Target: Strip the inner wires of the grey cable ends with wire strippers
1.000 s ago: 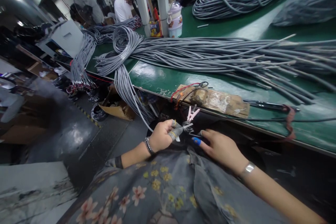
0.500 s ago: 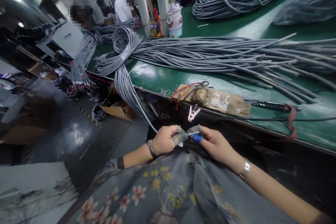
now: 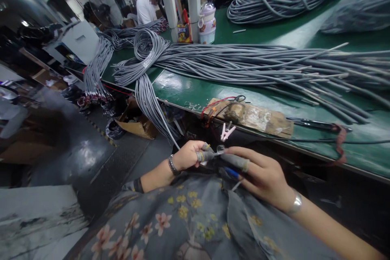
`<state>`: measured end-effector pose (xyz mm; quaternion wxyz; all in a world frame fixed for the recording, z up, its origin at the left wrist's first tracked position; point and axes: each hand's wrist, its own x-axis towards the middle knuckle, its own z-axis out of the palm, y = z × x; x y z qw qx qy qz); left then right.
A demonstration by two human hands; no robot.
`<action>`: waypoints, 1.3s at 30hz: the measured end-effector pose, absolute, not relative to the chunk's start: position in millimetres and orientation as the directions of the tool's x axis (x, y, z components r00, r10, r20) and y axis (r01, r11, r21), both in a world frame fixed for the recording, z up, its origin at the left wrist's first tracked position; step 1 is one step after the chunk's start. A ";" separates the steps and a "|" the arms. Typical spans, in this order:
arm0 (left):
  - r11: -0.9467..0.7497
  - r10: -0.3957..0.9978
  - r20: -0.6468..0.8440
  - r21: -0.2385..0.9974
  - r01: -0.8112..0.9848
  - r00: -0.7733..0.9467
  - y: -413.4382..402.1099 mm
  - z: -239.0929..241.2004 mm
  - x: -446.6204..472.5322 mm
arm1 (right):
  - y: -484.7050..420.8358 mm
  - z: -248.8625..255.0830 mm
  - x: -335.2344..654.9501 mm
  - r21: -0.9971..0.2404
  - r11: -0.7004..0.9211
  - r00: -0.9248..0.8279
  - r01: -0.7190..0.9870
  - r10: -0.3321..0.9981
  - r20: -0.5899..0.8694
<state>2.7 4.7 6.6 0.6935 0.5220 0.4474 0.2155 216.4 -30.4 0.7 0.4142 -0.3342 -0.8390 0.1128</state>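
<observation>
Pinching: left hand (image 3: 186,156), covered fingertips clamped on one cable (image 3: 176,142), its end on the near side of the bench (image 3: 173,85). Right hand (image 3: 266,176): half a second ago closed on that end — now drawn back, index and thumb apart, index pointing at fine strands (image 3: 220,148), contact uncertain. Pale sliver (image 3: 237,185): newly visible by the blue thumb cover (image 3: 231,172), whether gripped cannot be told — perhaps stripped sheath, so the end seems bared. Pink clip (image 3: 227,131): just beyond

Pink clip (image 3: 227,132) nr fingers (image 3: 237,161), bench (image 3: 179,89) behind, room L
</observation>
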 end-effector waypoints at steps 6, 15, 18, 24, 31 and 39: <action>0.303 0.718 -0.362 0.932 0.202 0.594 3.1 11.1 2.6 | -23.0 -0.2 204.9 -0.663 0.564 -0.522 0.492 0.801 0.293; 0.276 0.766 -0.271 0.958 0.082 0.584 -1.0 -7.4 1.8 | -10.8 -7.4 208.1 -0.921 0.243 -0.584 0.304 0.812 0.021; 0.278 0.776 -0.253 0.959 0.046 0.577 -0.8 -11.2 -0.5 | -9.8 -8.7 215.8 -0.847 0.293 -0.554 0.444 0.833 -0.002; 0.292 0.797 -0.238 0.957 -0.009 0.555 1.8 -7.4 -4.5 | -22.0 -8.4 224.2 -0.782 0.376 -0.325 0.498 0.916 0.234; 0.249 0.734 -0.257 0.963 0.103 0.629 2.5 -3.8 -1.9 | -21.9 -1.5 203.4 -0.825 0.476 -0.514 0.305 0.812 0.278; -0.249 0.646 -0.105 0.907 0.339 0.756 6.9 2.2 -4.6 | -17.5 -8.5 197.4 -0.974 -0.184 -0.622 0.132 0.750 -0.226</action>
